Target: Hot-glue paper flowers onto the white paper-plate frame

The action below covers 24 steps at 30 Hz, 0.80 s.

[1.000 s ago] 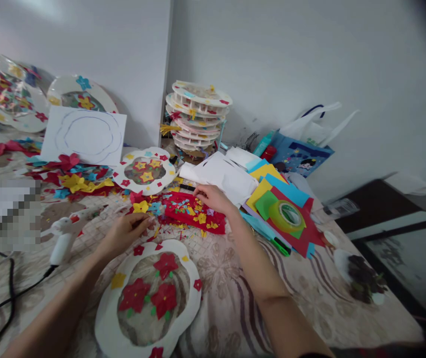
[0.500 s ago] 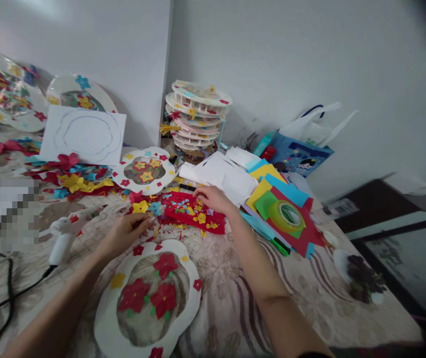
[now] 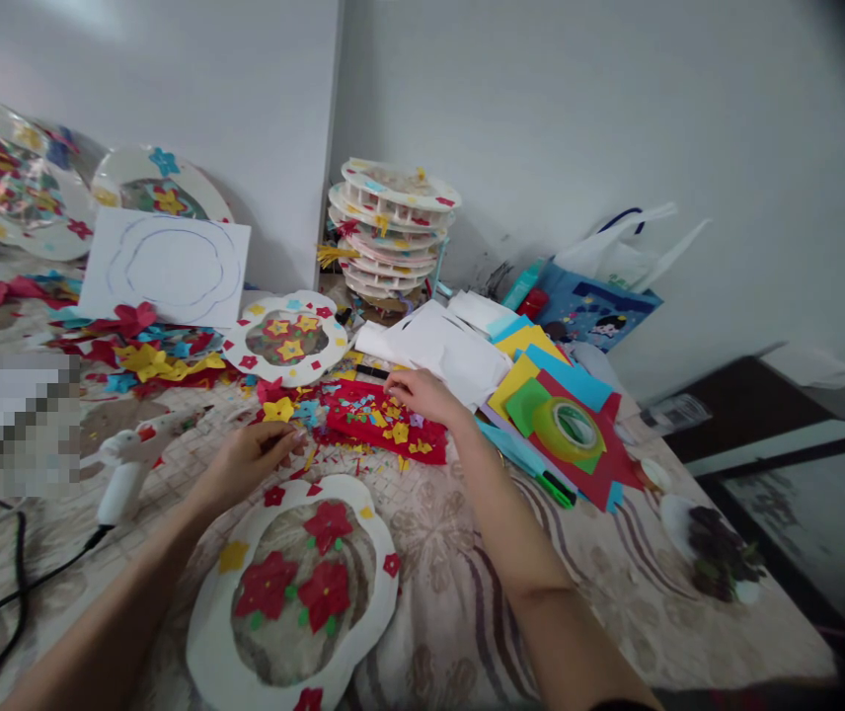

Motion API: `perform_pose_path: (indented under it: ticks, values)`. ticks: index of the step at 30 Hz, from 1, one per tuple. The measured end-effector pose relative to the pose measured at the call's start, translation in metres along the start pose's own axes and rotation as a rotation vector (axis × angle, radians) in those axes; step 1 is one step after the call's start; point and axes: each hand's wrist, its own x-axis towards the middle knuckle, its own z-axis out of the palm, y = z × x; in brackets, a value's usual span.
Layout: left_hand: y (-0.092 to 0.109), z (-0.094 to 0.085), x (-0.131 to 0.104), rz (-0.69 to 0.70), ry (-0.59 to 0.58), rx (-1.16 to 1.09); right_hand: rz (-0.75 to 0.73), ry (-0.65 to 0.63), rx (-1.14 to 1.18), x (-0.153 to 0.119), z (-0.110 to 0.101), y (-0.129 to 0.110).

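Observation:
My right hand (image 3: 421, 395) is over a red sheet (image 3: 422, 449) strewn with small paper flowers and scraps; its fingers are bent together at the pile, and what they pinch is too small to make out. Left of the sheet, my left hand (image 3: 256, 456) rests low near a yellow paper flower (image 3: 278, 410), its fingers closed, with anything in them hidden. In front of both hands lies a white scalloped frame (image 3: 382, 617) with a clear middle. Three red paper flowers (image 3: 325, 595) with green dots sit in that middle, and small red and yellow pieces dot the rim.
A white glue gun (image 3: 120, 484) with a black cord stands at left. Behind are a smaller decorated frame (image 3: 237, 346), a drawn sheet (image 3: 108, 267) and stacked white rings (image 3: 393, 222). Coloured paper (image 3: 619, 474), a tape roll (image 3: 571, 430) and a blue bag (image 3: 592, 306) are at right.
Both hands stay almost where they were, with only slight finger movement. The frame and the other things on the table have not moved.

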Motion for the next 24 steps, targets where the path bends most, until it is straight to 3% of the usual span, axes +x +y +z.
perform_pose_path:
  ticks: [7,15,24]
  values:
    - [0.005,-0.001,-0.001,0.007,0.014,-0.013,-0.042,0.02,0.033,0.0,-0.002,-0.003]
    - [-0.001,0.001,0.001,0.01,-0.003,-0.052,0.032,0.0,0.192,-0.005,-0.009,-0.01]
    - [-0.005,0.001,0.0,0.024,-0.003,-0.063,0.014,0.022,0.103,-0.006,-0.012,-0.013]
